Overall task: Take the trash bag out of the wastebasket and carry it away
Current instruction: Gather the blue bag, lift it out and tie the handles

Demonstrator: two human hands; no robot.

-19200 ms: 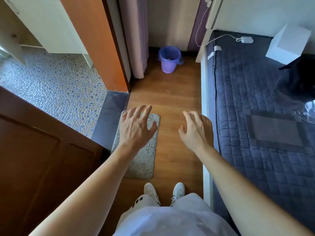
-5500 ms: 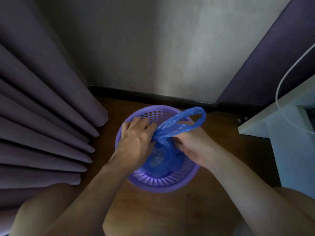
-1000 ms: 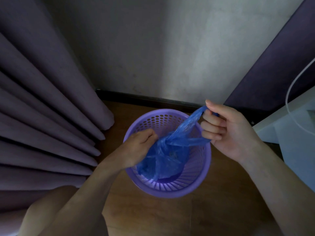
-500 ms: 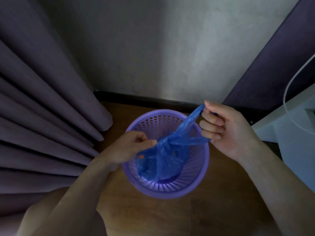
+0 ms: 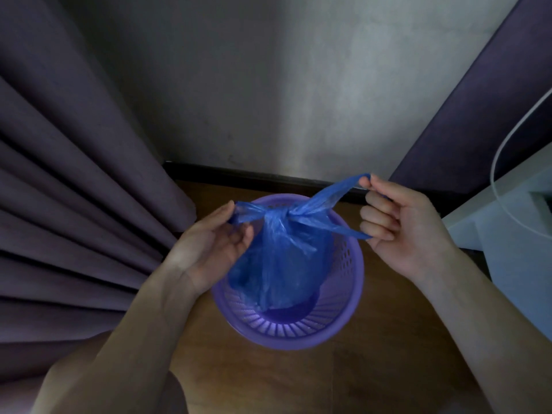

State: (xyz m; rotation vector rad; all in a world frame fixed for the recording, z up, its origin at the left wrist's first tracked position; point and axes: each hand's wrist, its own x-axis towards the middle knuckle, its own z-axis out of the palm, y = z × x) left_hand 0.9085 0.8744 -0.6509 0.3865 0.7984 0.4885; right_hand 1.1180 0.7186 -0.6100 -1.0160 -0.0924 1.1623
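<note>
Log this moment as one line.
step: tying | left hand: grips trash bag | right hand: pinches bag | bag state: knotted, inside wastebasket

I cannot make out what sits inside the trash bag (image 5: 279,264); its plastic blurs the contents and covers much of the wastebasket (image 5: 298,339) floor. My view of the basket's left rim is blocked by the left hand (image 5: 209,249), which also hides the end of one bag handle. The white cable (image 5: 493,171) runs off the right edge
</note>
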